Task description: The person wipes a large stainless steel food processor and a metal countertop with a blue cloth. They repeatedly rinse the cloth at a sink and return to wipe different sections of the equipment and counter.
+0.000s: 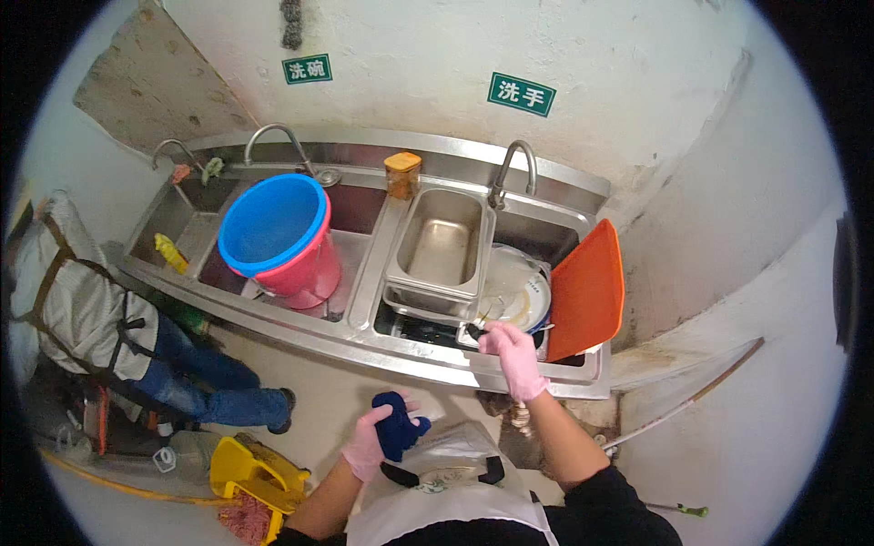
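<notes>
My left hand, in a pink glove, grips a crumpled dark blue cloth in front of the apron. Over the front rim of the right-hand sink basin, my pink-gloved right hand has its fingers closed around a small black-handled utensil, whose far end I cannot make out. Just beyond those fingers lie stacked soiled plates in the basin. A deep stainless steel pan sits left of the plates. On their right, an orange cutting board leans upright against the basin's side.
A blue bucket nests in a pink one in the middle basin. Curved faucets rise behind the basins; an orange-lidded jar stands between them. At left are another person and a yellow mop bucket.
</notes>
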Available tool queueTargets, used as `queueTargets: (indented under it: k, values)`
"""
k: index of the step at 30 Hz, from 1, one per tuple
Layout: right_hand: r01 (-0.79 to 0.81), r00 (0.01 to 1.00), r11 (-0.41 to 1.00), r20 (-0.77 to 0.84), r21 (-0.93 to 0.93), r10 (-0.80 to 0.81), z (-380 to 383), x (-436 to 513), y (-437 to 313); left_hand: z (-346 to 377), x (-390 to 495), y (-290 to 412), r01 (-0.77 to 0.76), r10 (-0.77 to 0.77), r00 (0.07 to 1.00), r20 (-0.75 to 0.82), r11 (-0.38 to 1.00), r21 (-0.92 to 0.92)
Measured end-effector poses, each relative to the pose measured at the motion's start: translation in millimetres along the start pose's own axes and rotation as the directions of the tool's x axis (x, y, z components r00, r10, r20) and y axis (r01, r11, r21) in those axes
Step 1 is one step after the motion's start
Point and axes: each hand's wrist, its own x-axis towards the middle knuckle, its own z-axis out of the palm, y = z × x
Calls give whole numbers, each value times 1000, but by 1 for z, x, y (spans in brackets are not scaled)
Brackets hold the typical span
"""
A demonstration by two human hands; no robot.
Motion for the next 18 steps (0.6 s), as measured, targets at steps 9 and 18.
queueTargets:
  k: [9,18]
  values:
    - [-84,981,959,-189,-271,33,-61,261,-13,38,36,14,105,-104,995,-8,986,129]
    - [144,989,211,131,-967,-74,-75,401,-45,76,38,-41,-119,105,920,-378,993,-13]
